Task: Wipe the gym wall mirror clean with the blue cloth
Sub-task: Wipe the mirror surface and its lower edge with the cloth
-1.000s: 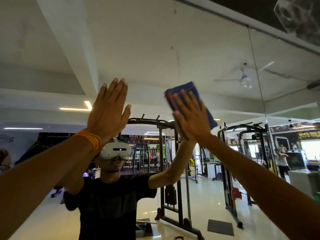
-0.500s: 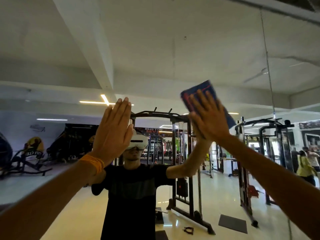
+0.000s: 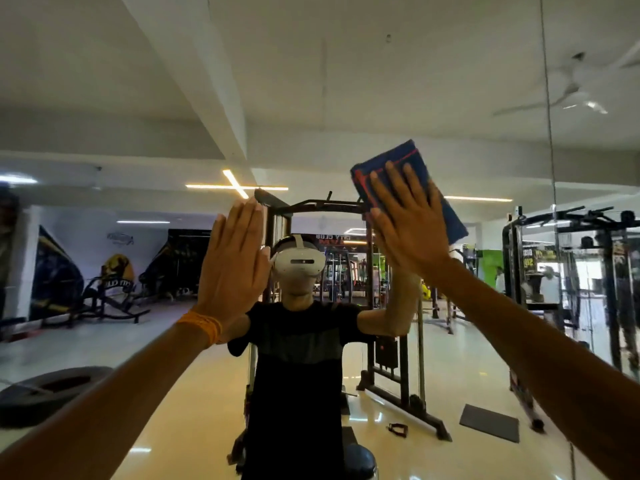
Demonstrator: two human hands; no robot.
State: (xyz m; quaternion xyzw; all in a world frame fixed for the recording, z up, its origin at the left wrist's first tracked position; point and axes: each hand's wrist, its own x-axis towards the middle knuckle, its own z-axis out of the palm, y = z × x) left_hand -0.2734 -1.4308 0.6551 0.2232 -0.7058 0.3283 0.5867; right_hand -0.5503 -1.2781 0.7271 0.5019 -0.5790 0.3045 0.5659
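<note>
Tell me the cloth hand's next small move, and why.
Probably slide the right hand sideways along the mirror, with the blue cloth pressed flat. Its straight fingers pin the cloth on the glass, the left hand rests flat beside it, and the cloth covers only a small patch.

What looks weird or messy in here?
Nothing looks broken or spilled. Reflected in the mirror, a weight plate lies flat on the floor at left and a small handle lies loose beside the machine, both seemingly left out.
</note>
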